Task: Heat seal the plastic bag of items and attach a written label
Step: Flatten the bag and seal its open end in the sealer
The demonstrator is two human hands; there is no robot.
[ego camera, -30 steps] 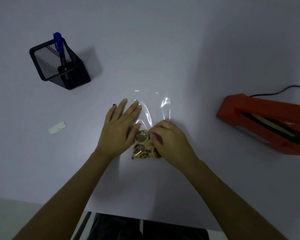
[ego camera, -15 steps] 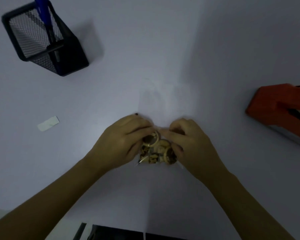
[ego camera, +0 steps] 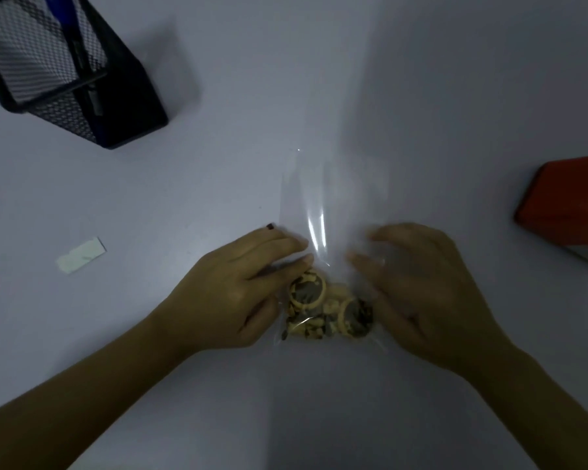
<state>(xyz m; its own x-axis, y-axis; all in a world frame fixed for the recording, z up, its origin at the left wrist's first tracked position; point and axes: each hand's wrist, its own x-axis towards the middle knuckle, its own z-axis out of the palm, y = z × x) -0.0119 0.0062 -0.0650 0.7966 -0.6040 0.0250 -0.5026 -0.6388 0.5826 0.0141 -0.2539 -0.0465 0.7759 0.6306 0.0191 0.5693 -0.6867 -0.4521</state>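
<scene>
A clear plastic bag lies flat on the white table, its empty upper part stretching away from me. Tan and dark ring-shaped items are bunched at its near end. My left hand lies with straight fingers on the bag's left edge, beside the items. My right hand, blurred, has its fingers spread on the bag's right side. Neither hand is closed on anything. A small white label lies on the table to the left. The red heat sealer sits at the right edge, partly out of view.
A black mesh pen holder with a blue pen stands at the far left. Bare white table lies between it and the bag.
Both hands were pinched together over the items half a second ago; they have spread apart to the bag's sides. The view has moved closer, and the bag's upper part now lies stretched out flat.
</scene>
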